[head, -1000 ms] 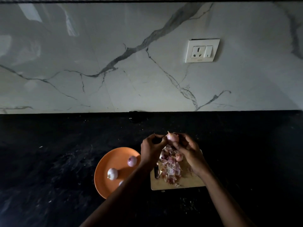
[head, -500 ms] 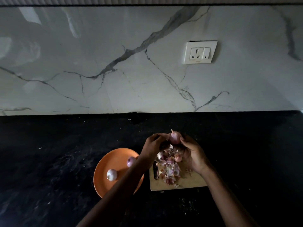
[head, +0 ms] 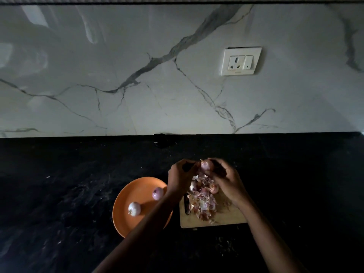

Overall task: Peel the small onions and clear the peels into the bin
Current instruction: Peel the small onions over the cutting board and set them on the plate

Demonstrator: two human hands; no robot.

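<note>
A small onion (head: 206,164) was pinched between curled fingers of left hand (head: 180,177) and right hand (head: 226,179), above the peels (head: 202,201).

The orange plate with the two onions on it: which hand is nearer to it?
Left. The left hand is raised just beyond the orange plate's upper right rim, its forearm crossing over the plate. The right hand is farther right, above the cutting board.
</note>
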